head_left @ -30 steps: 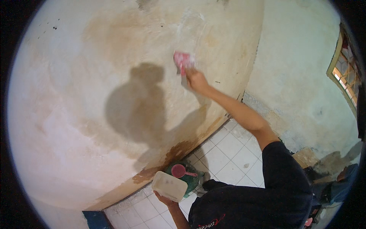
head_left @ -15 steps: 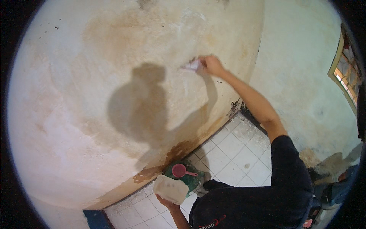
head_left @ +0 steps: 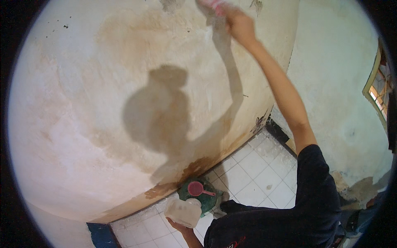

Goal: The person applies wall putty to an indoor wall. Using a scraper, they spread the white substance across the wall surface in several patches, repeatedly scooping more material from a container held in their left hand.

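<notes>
My right hand (head_left: 240, 25) is closed on a pink scraper (head_left: 217, 7), blurred by motion, high on the stained plastered wall (head_left: 91, 107) at the top of the view; my arm casts a shadow below it. My left hand (head_left: 177, 225) holds a pale rectangular plastic container (head_left: 182, 213) low in the view, its fingers curled round the side. Just beyond the container, a pink dipper (head_left: 195, 188) rests on a crumpled-looking green object (head_left: 209, 204) at the foot of the wall.
A pale side wall (head_left: 335, 103) meets the stained wall at a corner, with a barred window (head_left: 378, 95) at far right. Below are white floor tiles (head_left: 252, 177). A dark blue object (head_left: 99, 235) stands at lower left, and dark, unclear items lie at lower right behind me.
My right hand and the scraper have moved upward and slightly right on the wall, the arm stretching higher. The container in my left hand has dipped a little.
</notes>
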The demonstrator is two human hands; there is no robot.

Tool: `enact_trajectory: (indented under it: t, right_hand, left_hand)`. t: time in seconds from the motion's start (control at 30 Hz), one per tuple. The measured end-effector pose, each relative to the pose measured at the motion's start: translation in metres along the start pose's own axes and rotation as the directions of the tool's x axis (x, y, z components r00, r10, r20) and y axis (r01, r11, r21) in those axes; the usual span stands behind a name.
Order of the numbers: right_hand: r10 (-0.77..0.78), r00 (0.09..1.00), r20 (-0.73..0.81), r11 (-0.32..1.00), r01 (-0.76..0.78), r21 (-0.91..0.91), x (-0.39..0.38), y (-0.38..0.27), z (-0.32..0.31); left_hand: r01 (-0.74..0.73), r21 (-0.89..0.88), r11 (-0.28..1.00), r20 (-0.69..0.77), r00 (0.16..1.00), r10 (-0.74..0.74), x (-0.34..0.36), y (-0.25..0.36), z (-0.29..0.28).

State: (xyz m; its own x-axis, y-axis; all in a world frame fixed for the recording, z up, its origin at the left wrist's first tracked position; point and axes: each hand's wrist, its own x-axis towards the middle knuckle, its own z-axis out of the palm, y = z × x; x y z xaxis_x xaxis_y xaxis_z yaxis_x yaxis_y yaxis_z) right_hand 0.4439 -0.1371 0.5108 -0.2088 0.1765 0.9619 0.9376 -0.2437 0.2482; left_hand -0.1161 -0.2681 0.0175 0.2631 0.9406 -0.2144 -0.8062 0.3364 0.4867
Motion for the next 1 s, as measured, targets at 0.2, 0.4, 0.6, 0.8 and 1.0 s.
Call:
enact_trajectory:
  t: [0.2,0.4,0.6,0.8,1.0]
  right_hand:
    - [-0.121,0.932,0.342,0.990,0.087,0.113,-0.148,-0.087,0.051]
    - [-0.199,0.931,0.306,0.960,0.121,0.254,-0.246,-0.123,0.007]
    - [-0.128,0.661,0.740,0.965,-0.091,0.248,-0.303,-0.126,-0.017]
    - [-0.043,0.678,0.734,0.980,-0.113,0.161,-0.223,-0.099,0.026]
    - [0.043,0.820,0.571,0.992,0.033,-0.122,-0.014,-0.028,0.005]
  left_hand:
    - [-0.006,0.027,1.000,0.039,0.999,0.005,0.005,-0.003,0.011]
    - [-0.012,0.016,1.000,0.161,0.987,0.010,0.011,-0.009,-0.013]
    - [0.032,-0.023,0.999,-0.025,0.999,-0.033,0.006,-0.007,0.009]
    - [0.015,0.031,0.999,-0.033,0.999,-0.013,-0.012,0.000,0.003]
    - [-0.009,-0.069,0.998,-0.161,0.987,-0.002,-0.025,-0.002,-0.001]
